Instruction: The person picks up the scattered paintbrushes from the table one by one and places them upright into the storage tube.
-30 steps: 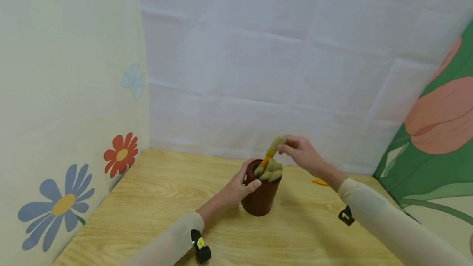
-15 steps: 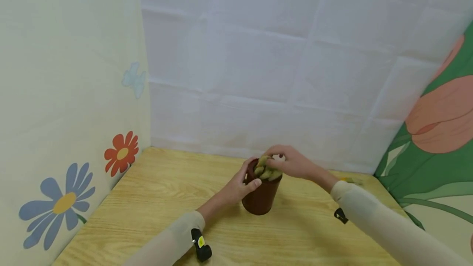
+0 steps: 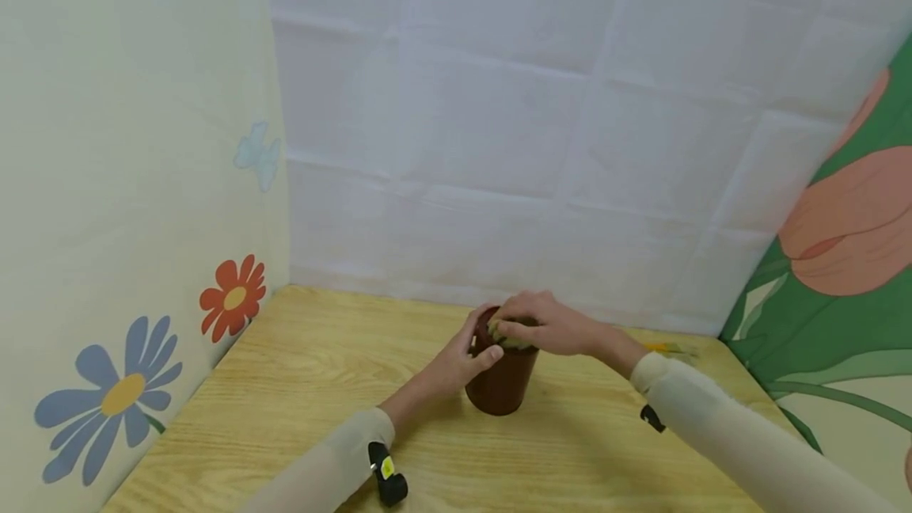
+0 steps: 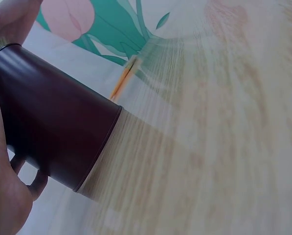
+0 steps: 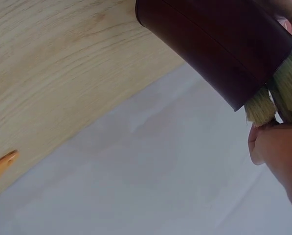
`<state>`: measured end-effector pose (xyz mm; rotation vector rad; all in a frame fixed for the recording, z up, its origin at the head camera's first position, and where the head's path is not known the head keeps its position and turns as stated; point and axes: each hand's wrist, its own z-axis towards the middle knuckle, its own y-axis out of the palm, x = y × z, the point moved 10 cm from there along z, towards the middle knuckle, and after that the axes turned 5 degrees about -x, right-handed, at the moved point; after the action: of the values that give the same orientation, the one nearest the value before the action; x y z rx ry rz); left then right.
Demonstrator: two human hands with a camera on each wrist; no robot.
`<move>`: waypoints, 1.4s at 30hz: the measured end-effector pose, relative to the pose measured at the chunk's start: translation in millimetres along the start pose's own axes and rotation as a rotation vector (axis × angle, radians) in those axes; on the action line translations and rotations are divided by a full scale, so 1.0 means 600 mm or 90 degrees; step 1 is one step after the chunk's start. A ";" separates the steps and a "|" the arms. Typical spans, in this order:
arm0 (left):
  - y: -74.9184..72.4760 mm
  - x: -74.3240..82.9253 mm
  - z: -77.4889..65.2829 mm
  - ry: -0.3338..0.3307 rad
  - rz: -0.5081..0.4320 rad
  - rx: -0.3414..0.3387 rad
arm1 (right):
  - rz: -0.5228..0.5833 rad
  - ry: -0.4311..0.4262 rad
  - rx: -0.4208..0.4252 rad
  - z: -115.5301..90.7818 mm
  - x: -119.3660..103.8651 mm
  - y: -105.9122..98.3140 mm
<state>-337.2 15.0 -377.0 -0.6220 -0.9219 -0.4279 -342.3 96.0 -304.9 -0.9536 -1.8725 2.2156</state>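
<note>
A dark brown, smooth-sided cylindrical pot [image 3: 499,382] stands on the wooden table. My left hand [image 3: 456,362] grips it near the rim, thumb in front and fingers round the far side. Bristle ends of several paintbrushes [image 5: 287,83] stick out of its mouth, pale greenish-tan and packed together. Over the mouth, my right hand [image 3: 552,327] holds a paintbrush by its bristle end, finger and thumb bent about the tuft. The brush handles are hidden inside the pot. In the left wrist view the pot wall [image 4: 53,107] appears tilted, with left-hand fingertips under it.
Another paintbrush with an orange handle [image 3: 663,347] lies on the table [image 3: 342,339] beyond the right forearm. A white cloth [image 3: 442,141] hangs behind the table, and flower-printed panels [image 3: 231,295] flank it.
My right hand has lowered the paintbrush, handle first, into the pot and moved left over its mouth. The orange part seen earlier is now hidden. My left hand has stayed on the pot.
</note>
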 end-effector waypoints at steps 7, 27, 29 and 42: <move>-0.001 -0.006 -0.002 -0.019 -0.002 0.008 | 0.032 0.024 0.010 -0.008 0.004 -0.006; -0.011 -0.069 0.003 -0.034 0.011 0.041 | 0.169 0.210 0.206 -0.175 0.142 -0.078; -0.013 -0.069 0.002 -0.036 0.011 0.042 | 0.165 0.230 0.210 -0.191 0.157 -0.073; -0.035 -0.075 -0.011 -0.047 0.021 0.061 | 0.117 0.310 0.203 -0.269 0.245 -0.034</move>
<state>-370.1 -1.6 -411.0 -0.5667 -0.9953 -0.3312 -384.8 305.6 -353.3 -1.4742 -1.2255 2.0345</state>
